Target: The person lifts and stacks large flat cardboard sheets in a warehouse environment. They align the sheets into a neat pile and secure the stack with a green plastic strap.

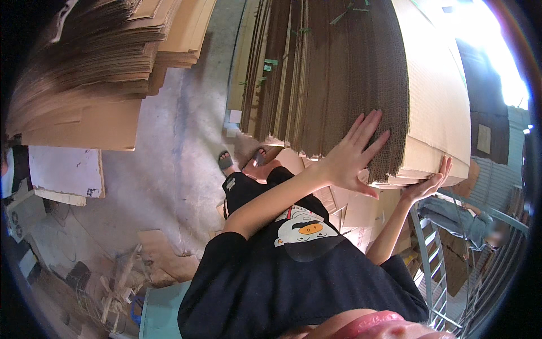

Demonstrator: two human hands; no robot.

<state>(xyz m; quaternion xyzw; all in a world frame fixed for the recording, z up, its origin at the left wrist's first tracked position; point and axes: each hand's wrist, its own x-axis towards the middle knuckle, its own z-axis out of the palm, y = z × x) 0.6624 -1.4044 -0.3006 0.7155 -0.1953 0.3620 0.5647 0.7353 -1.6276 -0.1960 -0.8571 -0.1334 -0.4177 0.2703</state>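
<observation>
A tall stack of flat corrugated cardboard sheets [344,73] rises in front of me, its brown fluted edges facing left. Pale cardboard [435,96] covers its broad face on the right. Against the fluted edges near the close corner lies my left hand [355,152], open, with its fingers spread. My right hand [427,185] is at the near right end of the pale cardboard, fingers extended and lying along it. Neither hand is wrapped round a sheet. Bits of green strip [271,62] stick out between the layers.
More stacked cardboard [107,73] stands at the far left, above a white board [68,172]. Grey concrete floor [180,124] runs between the stacks. A metal railing [432,265] is at the right, with another person [451,217] beyond it. Scraps of wood [121,282] lie lower left.
</observation>
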